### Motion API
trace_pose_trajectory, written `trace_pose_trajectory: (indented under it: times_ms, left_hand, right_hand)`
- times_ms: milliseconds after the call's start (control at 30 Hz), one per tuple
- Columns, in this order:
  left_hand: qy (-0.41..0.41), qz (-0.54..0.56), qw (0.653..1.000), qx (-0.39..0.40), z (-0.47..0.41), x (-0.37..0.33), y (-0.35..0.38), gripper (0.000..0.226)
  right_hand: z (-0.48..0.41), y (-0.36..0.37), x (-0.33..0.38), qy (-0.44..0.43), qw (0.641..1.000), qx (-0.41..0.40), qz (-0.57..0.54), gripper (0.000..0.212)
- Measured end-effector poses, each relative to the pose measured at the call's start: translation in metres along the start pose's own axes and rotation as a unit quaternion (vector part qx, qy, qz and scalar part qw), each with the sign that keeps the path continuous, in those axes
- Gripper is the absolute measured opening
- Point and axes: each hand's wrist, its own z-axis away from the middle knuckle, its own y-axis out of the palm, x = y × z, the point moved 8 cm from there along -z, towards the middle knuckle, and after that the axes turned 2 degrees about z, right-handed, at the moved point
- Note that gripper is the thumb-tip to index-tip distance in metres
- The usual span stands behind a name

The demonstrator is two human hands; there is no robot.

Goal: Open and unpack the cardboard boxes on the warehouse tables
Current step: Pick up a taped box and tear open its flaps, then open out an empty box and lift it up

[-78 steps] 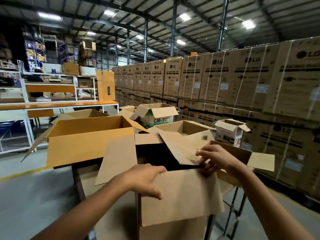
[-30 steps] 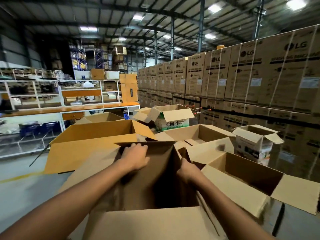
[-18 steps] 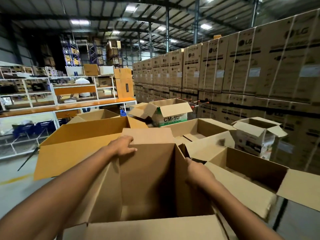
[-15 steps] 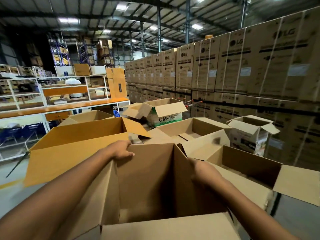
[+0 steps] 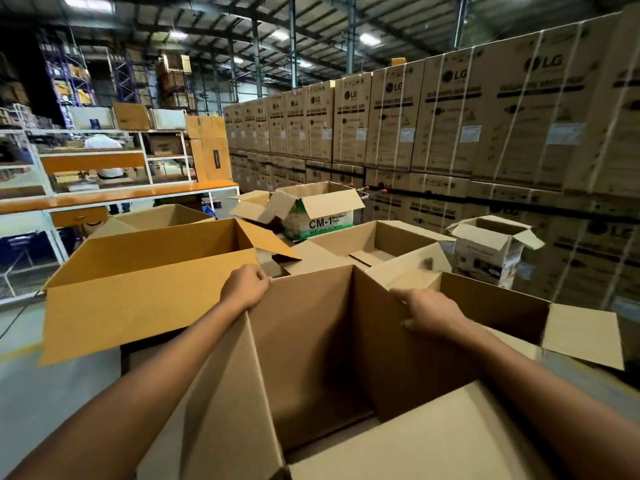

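A brown cardboard box (image 5: 311, 348) stands open right in front of me, its inside bare as far as I can see. My left hand (image 5: 245, 286) grips the top edge of its far wall near the left corner. My right hand (image 5: 431, 312) presses on the top edge of its right wall, fingers curled over the rim. The near flap (image 5: 415, 441) hangs toward me at the bottom of the view.
A large yellow-brown open box (image 5: 138, 282) sits to the left, and another open box (image 5: 502, 306) touches the right side. Behind stand more open boxes, one marked CM-1 (image 5: 318, 216). Stacked LG cartons (image 5: 450, 126) wall the right. An orange workbench (image 5: 114, 195) is far left.
The box's flaps went from half closed to fully spread. My hands moved from the inner flaps to the rim of the far and right walls, and the inside came into view.
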Motion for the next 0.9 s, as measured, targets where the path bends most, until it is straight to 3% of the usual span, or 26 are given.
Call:
trace_pose_trajectory:
  times_ms: [100, 300, 433, 733, 900]
  left_hand:
    - [-0.023, 0.051, 0.998, -0.014, 0.015, 0.004, -0.008, 0.016]
    - [-0.014, 0.025, 0.999, 0.026, 0.074, -0.007, -0.011, 0.053]
    - [-0.013, 0.072, 0.997, 0.027, 0.143, -0.017, -0.022, 0.052]
    - [0.022, 0.116, 0.993, 0.012, 0.265, -0.051, -0.041, 0.059]
    - [0.049, 0.123, 0.991, 0.0, 0.307, -0.053, -0.055, 0.06]
  right_hand:
    - [0.009, -0.006, 0.003, 0.009, 0.999, -0.029, 0.013, 0.056]
    - [0.03, -0.017, -0.009, 0.042, 0.994, -0.073, -0.073, 0.035]
    - [0.065, -0.017, -0.007, 0.038, 0.99, -0.072, -0.111, 0.04]
    - [0.167, -0.003, 0.025, 0.014, 0.973, -0.19, -0.128, 0.05]
    - [0.205, 0.02, 0.045, 0.002, 0.969, -0.197, -0.146, 0.053]
